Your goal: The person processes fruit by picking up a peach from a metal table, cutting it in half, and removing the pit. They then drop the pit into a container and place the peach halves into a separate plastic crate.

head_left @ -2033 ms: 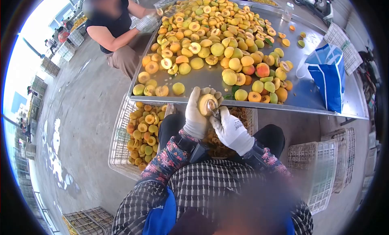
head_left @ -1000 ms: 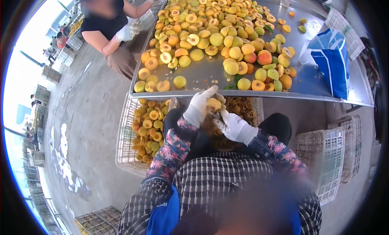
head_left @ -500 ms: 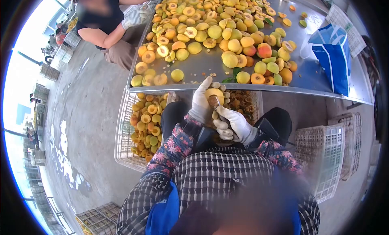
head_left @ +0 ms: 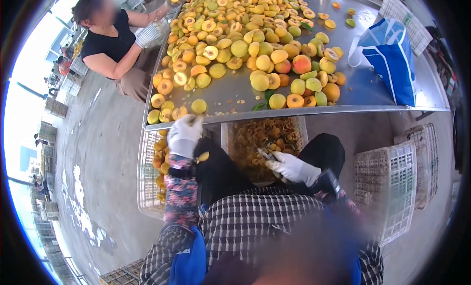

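My left hand [head_left: 185, 136], in a white glove, is above the left crate [head_left: 147, 177] by the table's front edge; its fingers are smeared by motion. A yellow peach half [head_left: 202, 157] is beside its wrist, apparently loose in the air. My right hand [head_left: 293, 168], also gloved, is closed around a small metal pitting tool [head_left: 265, 154], whose tip points up and left over the middle crate [head_left: 303, 130]. That crate holds brownish scraps and some yellow pieces; yellow peach halves [head_left: 159, 160] fill the left one.
Whole and halved peaches [head_left: 239, 48] are heaped on the metal table [head_left: 223, 101], with loose bits near its edge. A blue bag [head_left: 390, 64] stands at the right. A co-worker [head_left: 115, 49] in gloves sits at the left. White crates [head_left: 385, 182] stand on the floor at right.
My left hand has moved left from the middle to above the left crate, and the peach half has left its grasp. My right hand has drawn slightly right and down with the tool.
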`<state>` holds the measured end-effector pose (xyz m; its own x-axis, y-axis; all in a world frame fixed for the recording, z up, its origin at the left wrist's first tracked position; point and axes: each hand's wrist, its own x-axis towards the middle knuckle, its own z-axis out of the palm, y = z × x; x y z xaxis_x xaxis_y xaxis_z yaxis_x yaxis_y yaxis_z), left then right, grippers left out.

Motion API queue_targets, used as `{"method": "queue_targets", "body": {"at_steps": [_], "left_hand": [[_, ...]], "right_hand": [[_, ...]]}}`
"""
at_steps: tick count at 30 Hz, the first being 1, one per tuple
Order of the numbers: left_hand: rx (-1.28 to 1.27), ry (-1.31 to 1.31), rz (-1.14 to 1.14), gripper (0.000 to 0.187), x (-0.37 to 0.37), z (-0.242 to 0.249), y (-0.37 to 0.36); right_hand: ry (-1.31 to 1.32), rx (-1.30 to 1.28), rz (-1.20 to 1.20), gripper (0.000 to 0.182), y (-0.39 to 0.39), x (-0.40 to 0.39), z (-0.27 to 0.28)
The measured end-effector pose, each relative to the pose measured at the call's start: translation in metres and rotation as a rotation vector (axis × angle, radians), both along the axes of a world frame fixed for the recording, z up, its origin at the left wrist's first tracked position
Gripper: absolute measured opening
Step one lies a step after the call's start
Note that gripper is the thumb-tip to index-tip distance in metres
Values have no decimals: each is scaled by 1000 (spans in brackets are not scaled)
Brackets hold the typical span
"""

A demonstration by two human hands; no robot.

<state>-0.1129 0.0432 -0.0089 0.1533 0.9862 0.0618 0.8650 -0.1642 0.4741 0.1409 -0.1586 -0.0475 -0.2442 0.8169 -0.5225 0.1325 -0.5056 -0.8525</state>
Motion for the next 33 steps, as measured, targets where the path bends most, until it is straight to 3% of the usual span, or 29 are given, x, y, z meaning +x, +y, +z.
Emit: {"method": "queue_targets", "body": {"at_steps": [2,5,7,8,9,11,14,17,21,22,24,25,28,33], "left_hand": [[49,193,-12,50,-37,-12,25],[579,385,-61,52,-19,-6,44],[329,68,-142,60,31,7,55],[385,-32,-317,64,59,-3,63],[215,-77,-370,64,92,0,56],[258,-185,-668,62,146,-34,64],[151,-77,-638,56,188,-49,50],[-7,-170,-582,50,192,-43,56],[-906,-1248,-232,38,159,-50,70],[-951,-1557,-83,44,154,-14,44],[-1147,-1787,-133,46,128,-2,29],[-1120,-1781,-131,47,118,1,22],[-1017,-1772,-133,52,105,-1,5],[-789,-1740,-164,62,104,-6,-19]], "right_hand": [[-472,507,132,41,-7,6,-45],[-493,205,124,43,-1,2,-8],[-498,241,82,41,2,1,-16],[-501,257,58,40,2,1,-23],[-444,253,25,39,2,1,-34],[-338,245,-45,37,1,5,-59],[-285,260,-96,35,-1,8,-67],[-293,230,-113,33,-3,9,-56],[-125,132,-190,31,1,10,-34],[-103,167,-216,30,5,10,-32],[-132,404,-280,29,12,7,-32],[-321,623,-282,30,16,6,0],[-346,749,-267,32,40,-3,44],[-542,921,-331,22,69,-33,59]]}}
